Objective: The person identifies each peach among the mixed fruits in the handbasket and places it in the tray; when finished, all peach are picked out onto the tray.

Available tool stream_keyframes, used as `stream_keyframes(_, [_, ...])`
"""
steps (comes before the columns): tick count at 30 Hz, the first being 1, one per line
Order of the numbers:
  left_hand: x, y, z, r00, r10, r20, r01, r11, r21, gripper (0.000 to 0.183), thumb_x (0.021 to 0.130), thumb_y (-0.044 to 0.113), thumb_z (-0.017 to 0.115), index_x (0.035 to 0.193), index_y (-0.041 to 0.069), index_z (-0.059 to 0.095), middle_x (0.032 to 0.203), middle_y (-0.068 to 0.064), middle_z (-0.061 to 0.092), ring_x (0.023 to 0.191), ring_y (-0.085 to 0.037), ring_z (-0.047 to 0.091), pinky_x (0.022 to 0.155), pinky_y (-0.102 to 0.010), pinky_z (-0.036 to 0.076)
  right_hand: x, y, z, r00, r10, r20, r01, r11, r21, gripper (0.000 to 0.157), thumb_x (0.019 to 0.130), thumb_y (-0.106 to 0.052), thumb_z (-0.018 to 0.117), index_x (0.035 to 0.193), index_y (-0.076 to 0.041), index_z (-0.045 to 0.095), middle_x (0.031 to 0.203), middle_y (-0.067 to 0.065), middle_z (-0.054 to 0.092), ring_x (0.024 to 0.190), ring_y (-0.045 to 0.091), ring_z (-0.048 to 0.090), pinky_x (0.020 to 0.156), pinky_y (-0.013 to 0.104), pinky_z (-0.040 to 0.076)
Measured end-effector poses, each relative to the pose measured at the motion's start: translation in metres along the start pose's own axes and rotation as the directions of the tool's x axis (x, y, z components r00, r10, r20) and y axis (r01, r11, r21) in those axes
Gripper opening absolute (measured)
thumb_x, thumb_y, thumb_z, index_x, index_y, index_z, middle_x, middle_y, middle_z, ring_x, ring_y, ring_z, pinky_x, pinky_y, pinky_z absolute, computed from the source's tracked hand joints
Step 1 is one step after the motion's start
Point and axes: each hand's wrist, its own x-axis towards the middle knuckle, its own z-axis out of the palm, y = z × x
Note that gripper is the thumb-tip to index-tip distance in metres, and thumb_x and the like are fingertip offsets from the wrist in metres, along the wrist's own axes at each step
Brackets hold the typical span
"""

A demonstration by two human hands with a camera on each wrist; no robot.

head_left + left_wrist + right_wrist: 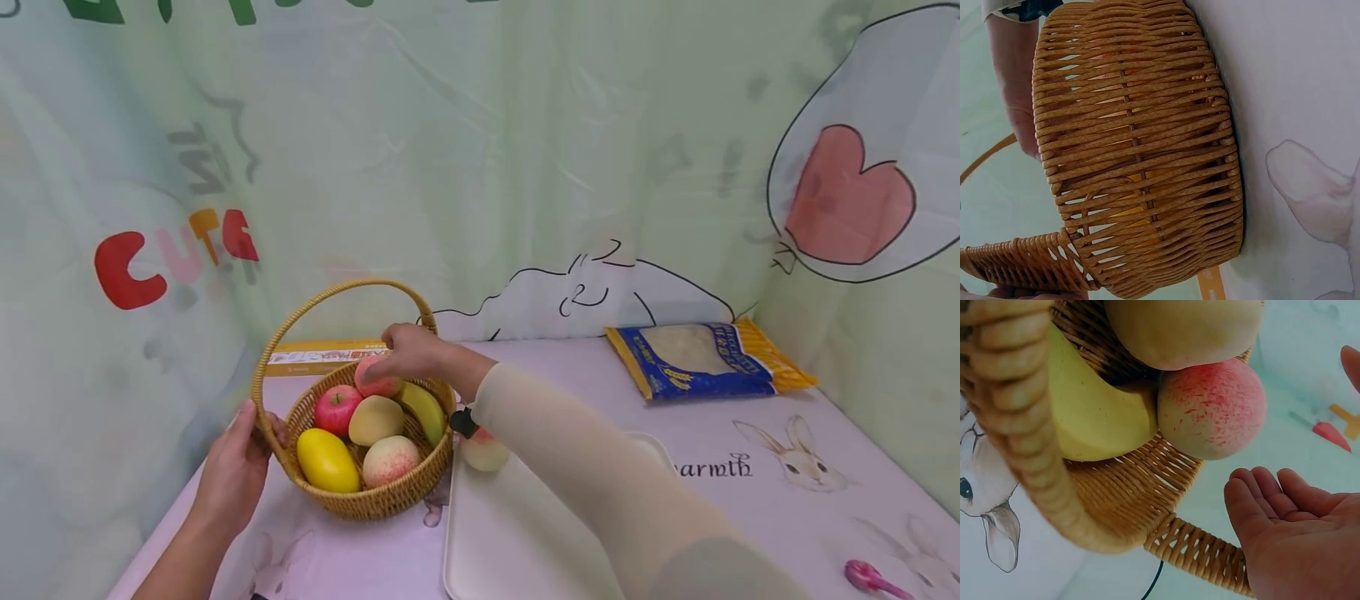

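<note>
A woven wicker basket [375, 500] with a tall handle [341, 287] stands on the table at left centre. My left hand [236, 467] grips the foot of the handle at the basket's left side. Inside lie a red apple [337, 410], a yellow mango [327, 461], a banana [423, 414], a tan round fruit [377, 421], a front peach [392, 461] and a back peach [1213, 412]. Over the back rim, my right hand [1304, 537] has its fingers loosely bent beside the back peach; a gap shows between them in the right wrist view.
Right of the basket, a white tray [517, 542] bears another peach [483, 450], partly behind the right sleeve. Behind the basket lies an orange pasta box [322, 358]. A blue-and-yellow food bag [697, 360] lies at the back right, and a pink spoon [870, 577] at the front right.
</note>
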Motion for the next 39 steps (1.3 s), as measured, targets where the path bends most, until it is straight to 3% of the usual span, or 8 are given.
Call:
stream_keyframes(9, [0.004, -0.002, 0.0, 1.0, -0.003, 0.004, 0.003, 1.0, -0.023, 0.041, 0.113, 0.043, 0.031, 0.107, 0.009, 0.053, 0.096, 0.003, 0.053, 0.095, -0.014, 0.053, 0.093, -0.016, 0.045, 0.012, -0.001, 0.008, 1.0, 0.013, 0.014, -0.012, 0.998, -0.058, 0.077, 0.089, -0.043, 0.077, 0.147, 0.0, 0.05, 0.147, 0.015, 0.057, 0.132, 0.028, 0.057, 0.109, 0.038, 0.048])
stream_keyframes(13, [0.004, -0.004, 0.0, 1.0, -0.008, 0.01, 0.008, 1.0, -0.027, 0.041, 0.114, 0.044, 0.03, 0.107, 0.011, 0.054, 0.096, 0.003, 0.053, 0.096, -0.013, 0.053, 0.093, -0.017, 0.044, 0.017, -0.001, 0.01, 0.999, 0.034, 0.02, -0.033, 0.996, -0.081, 0.073, 0.09, -0.043, 0.076, 0.145, -0.001, 0.053, 0.143, 0.014, 0.059, 0.127, 0.026, 0.059, 0.107, 0.037, 0.049])
stream_keyframes(17, [0.003, -0.003, 0.0, 1.0, -0.012, 0.006, 0.012, 1.0, -0.009, 0.039, 0.113, 0.044, 0.03, 0.108, 0.013, 0.053, 0.096, 0.004, 0.052, 0.097, -0.013, 0.052, 0.094, -0.016, 0.045, 0.021, -0.003, 0.012, 0.998, 0.051, 0.027, -0.047, 0.992, -0.116, 0.055, 0.089, -0.043, 0.077, 0.123, -0.002, 0.062, 0.116, 0.009, 0.066, 0.1, 0.021, 0.061, 0.088, 0.03, 0.052])
stream_keyframes(20, [0.002, -0.002, -0.001, 1.0, -0.017, -0.002, 0.017, 1.0, 0.005, 0.039, 0.113, 0.046, 0.03, 0.109, 0.014, 0.052, 0.097, 0.004, 0.052, 0.097, -0.013, 0.052, 0.094, -0.015, 0.046, 0.025, -0.004, 0.014, 0.997, 0.067, 0.037, -0.061, 0.988, -0.142, 0.041, 0.088, -0.043, 0.077, 0.101, -0.007, 0.061, 0.093, 0.005, 0.06, 0.084, 0.019, 0.057, 0.073, 0.026, 0.048])
stream_keyframes(24, [0.001, 0.0, -0.001, 1.0, -0.024, -0.009, 0.024, 1.0, 0.014, 0.04, 0.113, 0.047, 0.031, 0.11, 0.013, 0.052, 0.096, 0.004, 0.052, 0.098, -0.014, 0.052, 0.093, -0.015, 0.046, 0.03, -0.007, 0.018, 0.996, 0.08, 0.041, -0.072, 0.983, -0.17, 0.035, 0.086, -0.04, 0.077, 0.09, -0.01, 0.06, 0.084, 0.002, 0.055, 0.078, 0.017, 0.055, 0.067, 0.023, 0.046])
stream_keyframes(32, [0.002, 0.001, 0.0, 0.999, -0.042, -0.014, 0.042, 0.999, 0.015, 0.043, 0.112, 0.049, 0.031, 0.11, 0.011, 0.052, 0.098, 0.002, 0.052, 0.099, -0.015, 0.051, 0.094, -0.016, 0.046, 0.039, -0.01, 0.026, 0.994, 0.095, 0.049, -0.081, 0.969, -0.234, 0.033, 0.087, -0.037, 0.078, 0.085, -0.009, 0.061, 0.076, 0.002, 0.052, 0.07, 0.016, 0.053, 0.059, 0.023, 0.044])
stream_keyframes(39, [0.003, 0.0, 0.0, 0.999, -0.032, -0.016, 0.033, 0.999, 0.012, 0.041, 0.113, 0.047, 0.031, 0.109, 0.013, 0.053, 0.096, 0.004, 0.053, 0.097, -0.014, 0.052, 0.093, -0.016, 0.047, 0.039, -0.01, 0.029, 0.996, 0.091, 0.024, -0.082, 0.963, -0.255, 0.037, 0.088, -0.034, 0.08, 0.103, -0.004, 0.062, 0.09, 0.005, 0.058, 0.078, 0.016, 0.055, 0.064, 0.021, 0.046])
